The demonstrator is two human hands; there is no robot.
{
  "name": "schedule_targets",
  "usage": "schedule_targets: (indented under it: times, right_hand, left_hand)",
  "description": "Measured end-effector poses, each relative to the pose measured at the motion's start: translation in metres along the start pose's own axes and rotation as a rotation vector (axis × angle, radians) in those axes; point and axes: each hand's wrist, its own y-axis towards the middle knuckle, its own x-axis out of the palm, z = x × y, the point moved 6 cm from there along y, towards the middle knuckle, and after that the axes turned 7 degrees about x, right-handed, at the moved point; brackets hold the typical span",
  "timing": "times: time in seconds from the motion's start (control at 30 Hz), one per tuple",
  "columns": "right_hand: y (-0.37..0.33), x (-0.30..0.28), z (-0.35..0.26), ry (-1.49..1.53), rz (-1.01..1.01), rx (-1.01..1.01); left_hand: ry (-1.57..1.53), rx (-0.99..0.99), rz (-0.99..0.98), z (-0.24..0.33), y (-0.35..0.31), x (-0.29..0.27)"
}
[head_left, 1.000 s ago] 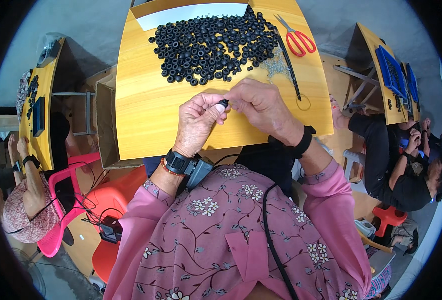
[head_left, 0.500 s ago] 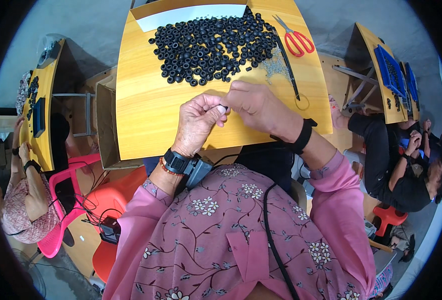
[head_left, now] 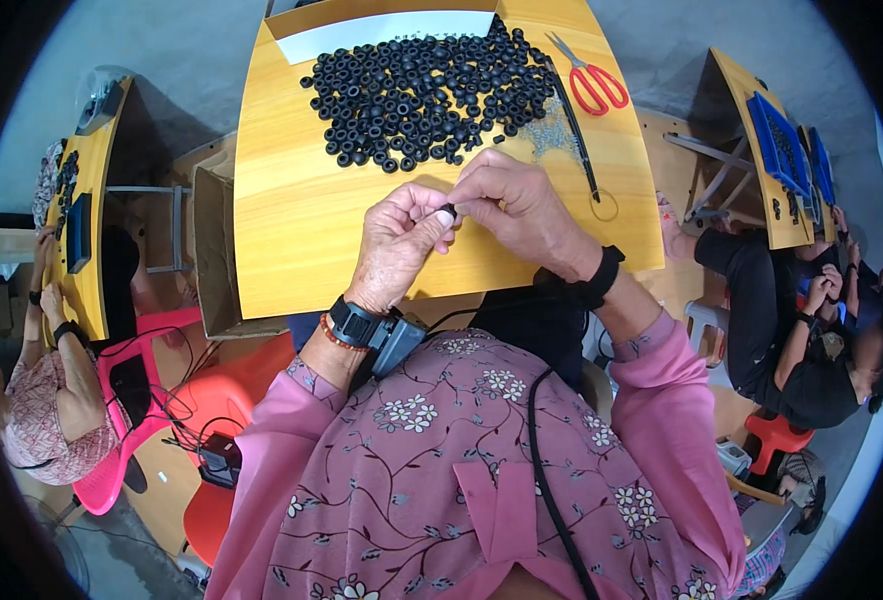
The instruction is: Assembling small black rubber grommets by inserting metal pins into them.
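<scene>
Between the thumb and fingers of my left hand [head_left: 402,240] is a small black rubber-like ring piece [head_left: 449,210]. My right hand [head_left: 520,205] meets it from the right, thumb and forefinger pinched at the piece; whether they hold something tiny too is hidden. Both hands are above the near half of the yellow wooden table [head_left: 312,250]. Just beyond them lies a wide spread of similar small black rings [head_left: 402,100]. To its right is a little heap of small clear pieces [head_left: 552,135].
Red-handled scissors [head_left: 597,88] and a thin black rod [head_left: 580,140] with a loop at its end lie on the right of the table. An open box [head_left: 382,30] stands at the far edge. People work at side tables left and right; a red chair [head_left: 232,400] is at my left.
My right hand has come down and closer to the left, its fingers now at the black piece. My left hand keeps its pinch nearly in place.
</scene>
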Motion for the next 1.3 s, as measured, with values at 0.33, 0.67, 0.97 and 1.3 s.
schedule_targets:
  times: [0.33,0.67,0.97,1.3]
  right_hand:
    - [0.001,0.004,0.0,-0.027,-0.09,-0.043]
    - [0.0,0.0,-0.013,-0.003,-0.075,0.057]
    - [-0.002,0.017,-0.03,-0.584,-0.18,-0.024]
    - [-0.006,0.007,-0.018,-0.497,-0.124,-0.02]
  left_hand:
    - [-0.055,-0.028,-0.042,-0.003,0.001,-0.002]
    - [-0.094,0.002,-0.027,-0.004,0.001,-0.004]
    - [-0.188,-0.025,-0.031,-0.009,0.0,-0.003]
    - [-0.151,-0.107,-0.007,0.001,0.003,0.005]
